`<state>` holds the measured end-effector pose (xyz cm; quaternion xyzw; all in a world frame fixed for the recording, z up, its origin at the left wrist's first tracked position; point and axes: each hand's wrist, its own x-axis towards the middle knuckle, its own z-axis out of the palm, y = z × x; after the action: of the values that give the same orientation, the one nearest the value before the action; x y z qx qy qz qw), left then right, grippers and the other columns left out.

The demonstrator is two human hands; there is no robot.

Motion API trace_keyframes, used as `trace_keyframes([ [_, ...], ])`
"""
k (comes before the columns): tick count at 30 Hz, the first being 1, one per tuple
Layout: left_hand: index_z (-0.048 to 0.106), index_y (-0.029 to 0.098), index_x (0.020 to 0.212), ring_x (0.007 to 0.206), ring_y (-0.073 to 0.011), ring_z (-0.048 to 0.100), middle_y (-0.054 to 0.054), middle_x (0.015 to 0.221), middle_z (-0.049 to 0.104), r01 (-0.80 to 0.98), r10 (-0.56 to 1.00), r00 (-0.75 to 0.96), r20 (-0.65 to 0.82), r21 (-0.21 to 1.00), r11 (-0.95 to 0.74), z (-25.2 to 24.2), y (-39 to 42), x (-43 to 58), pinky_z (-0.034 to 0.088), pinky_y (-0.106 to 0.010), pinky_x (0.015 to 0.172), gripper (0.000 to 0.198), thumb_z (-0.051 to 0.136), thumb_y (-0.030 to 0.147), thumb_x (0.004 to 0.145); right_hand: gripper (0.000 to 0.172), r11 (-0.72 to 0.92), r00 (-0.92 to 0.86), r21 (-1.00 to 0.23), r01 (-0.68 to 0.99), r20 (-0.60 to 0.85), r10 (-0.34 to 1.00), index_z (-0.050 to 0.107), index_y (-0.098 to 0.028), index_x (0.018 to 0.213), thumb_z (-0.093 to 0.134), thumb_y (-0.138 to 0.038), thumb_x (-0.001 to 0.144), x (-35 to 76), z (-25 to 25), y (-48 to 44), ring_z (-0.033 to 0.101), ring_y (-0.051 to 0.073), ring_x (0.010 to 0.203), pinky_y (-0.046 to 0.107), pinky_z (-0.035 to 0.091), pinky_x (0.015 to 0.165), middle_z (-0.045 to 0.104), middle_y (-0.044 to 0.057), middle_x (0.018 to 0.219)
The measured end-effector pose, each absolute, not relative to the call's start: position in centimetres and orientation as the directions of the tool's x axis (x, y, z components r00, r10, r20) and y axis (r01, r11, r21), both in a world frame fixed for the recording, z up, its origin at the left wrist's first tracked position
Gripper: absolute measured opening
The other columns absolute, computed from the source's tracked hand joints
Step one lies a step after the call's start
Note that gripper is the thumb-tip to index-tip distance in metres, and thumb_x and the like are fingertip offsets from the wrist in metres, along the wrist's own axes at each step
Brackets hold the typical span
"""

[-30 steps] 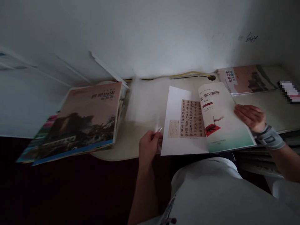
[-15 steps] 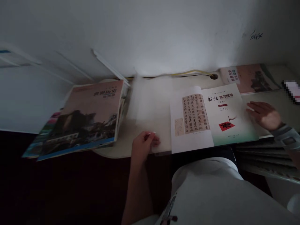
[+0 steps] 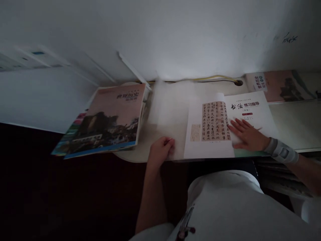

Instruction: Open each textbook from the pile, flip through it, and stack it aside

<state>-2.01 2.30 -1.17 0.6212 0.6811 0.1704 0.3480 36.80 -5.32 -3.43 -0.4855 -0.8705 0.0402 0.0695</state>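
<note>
The booklet [image 3: 217, 117] lies open on the bench [image 3: 298, 122], right of the centre of the frame, with its lower edge along the bench's front edge. Its left page carries a brown panel of brush-written columns; its right page bears a printed title with a small red label beneath it.

The right hand [image 3: 250, 136] rests palm down on the right page, fingertips by the fold, its grip wide with the fingers spread. A grey wristband [image 3: 283, 151] circles that wrist.

The left hand [image 3: 162, 149] is at the lower centre, left of the booklet and apart from it, its grip narrow with fingers curled and thumb close to them; I cannot tell whether it pinches the edge of the hazy, see-through sheet [image 3: 167, 103] spread just above it.

At the left of the frame, a stack of books [image 3: 107, 117] overhangs the bench's edge, a pinkish cover on top. Another pinkish book [image 3: 281, 86] lies at the upper right, beyond the booklet. A yellow cable [image 3: 213, 77] runs along the wall side to a round hole [image 3: 238, 83].
</note>
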Motion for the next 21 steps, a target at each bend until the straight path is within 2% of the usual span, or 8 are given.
trace_keyframes([
  [2, 0.061, 0.02, 0.087, 0.066, -0.0209, 0.064, -0.004, 0.069, 0.065, 0.85, 0.992, -0.035, -0.118, 0.519, 0.092, -0.3, 1.8, -2.0, 0.05, -0.032, 0.064, 0.016, 0.054, 0.032, 0.077, 0.07, 0.528, -0.517, -0.166, 0.833, 0.105, 0.849, 0.038, -0.014, 0.143, 0.046, -0.057, 0.088, 36.9, -2.0, -4.5, 0.04, 0.033, 0.133, 0.053, 0.036, 0.105, 0.043, 0.021, 0.144],
  [4, 0.059, 0.019, 0.107, 0.089, -0.0261, 0.065, -0.01, 0.093, 0.067, 0.91, 0.997, -0.015, 0.073, 0.413, -0.017, 0.4, 1.2, -1.4, 0.051, -0.039, 0.079, 0.029, 0.053, 0.029, 0.08, 0.058, 0.502, -0.476, -0.17, 0.848, 0.173, 0.863, 0.047, -0.014, 0.136, 0.043, -0.051, 0.092, 36.2, -0.3, -2.7, 0.051, 0.03, 0.123, 0.05, 0.043, 0.098, 0.053, 0.02, 0.134],
  [7, 0.053, 0.018, 0.121, 0.118, -0.0271, 0.055, -0.015, 0.124, 0.059, 0.838, 0.949, 0.197, 0.246, 0.461, -0.294, 0.4, 0.9, 1.0, 0.043, -0.045, 0.1, 0.036, 0.043, 0.03, 0.089, 0.049, 0.43, -0.394, -0.111, 0.896, 0.248, 0.885, 0.055, -0.013, 0.128, 0.044, -0.046, 0.093, 33.9, 2.1, 1.6, 0.052, 0.031, 0.121, 0.05, 0.041, 0.099, 0.056, 0.019, 0.131],
  [9, 0.046, 0.016, 0.13, 0.131, -0.0258, 0.045, -0.016, 0.136, 0.051, 0.731, 0.919, 0.311, 0.244, 0.556, -0.395, -0.6, 1.4, 3.4, 0.036, -0.045, 0.109, 0.043, 0.037, 0.036, 0.093, 0.049, 0.376, -0.355, -0.08, 0.923, 0.193, 0.915, 0.053, -0.01, 0.13, 0.045, -0.042, 0.093, 31.7, 3.0, 4.8, 0.048, 0.032, 0.125, 0.052, 0.037, 0.102, 0.051, 0.021, 0.136],
  [13, 0.027, 0.009, 0.144, 0.14, -0.0302, 0.029, -0.023, 0.15, 0.033, 0.663, 0.944, 0.317, 0.095, 0.689, -0.292, -2.6, 3.0, 7.4, 0.029, -0.049, 0.112, 0.066, 0.035, 0.05, 0.092, 0.062, 0.336, -0.335, -0.051, 0.94, 0.033, 0.942, 0.042, -0.011, 0.141, 0.042, -0.051, 0.093, 27.5, 3.1, 9.4, 0.03, 0.038, 0.138, 0.062, 0.025, 0.106, 0.033, 0.023, 0.149],
  [17, 0.016, 0.013, 0.148, 0.131, -0.0275, 0.046, -0.022, 0.146, 0.04, 0.534, 0.907, 0.418, 0.058, 0.792, -0.297, -3.4, 3.1, 8.3, 0.04, -0.046, 0.106, 0.07, 0.032, 0.053, 0.093, 0.061, 0.501, -0.505, -0.062, 0.863, -0.095, 0.858, 0.037, -0.02, 0.144, 0.028, -0.056, 0.096, 25.5, 2.1, 10.1, 0.023, 0.037, 0.141, 0.067, 0.02, 0.106, 0.028, 0.017, 0.153],
  [19, 0.018, 0.013, 0.147, 0.132, -0.0258, 0.045, -0.021, 0.146, 0.041, 0.535, 0.921, 0.379, 0.094, 0.789, -0.301, -3.8, 3.0, 8.0, 0.039, -0.044, 0.106, 0.065, 0.027, 0.05, 0.095, 0.059, 0.56, -0.56, -0.044, 0.828, -0.129, 0.818, 0.041, -0.022, 0.142, 0.024, -0.054, 0.097, 25.5, 1.4, 9.6, 0.025, 0.038, 0.14, 0.07, 0.02, 0.104, 0.031, 0.016, 0.152],
  [21, 0.022, 0.011, 0.146, 0.14, -0.0275, 0.031, -0.022, 0.149, 0.035, 0.627, 0.934, 0.325, 0.146, 0.706, -0.328, -4.3, 3.0, 7.7, 0.031, -0.048, 0.111, 0.063, 0.025, 0.048, 0.096, 0.06, 0.607, -0.6, -0.007, 0.795, -0.16, 0.784, 0.042, -0.022, 0.142, 0.026, -0.057, 0.095, 26.0, 0.7, 9.0, 0.029, 0.04, 0.137, 0.07, 0.02, 0.103, 0.034, 0.016, 0.151],
])
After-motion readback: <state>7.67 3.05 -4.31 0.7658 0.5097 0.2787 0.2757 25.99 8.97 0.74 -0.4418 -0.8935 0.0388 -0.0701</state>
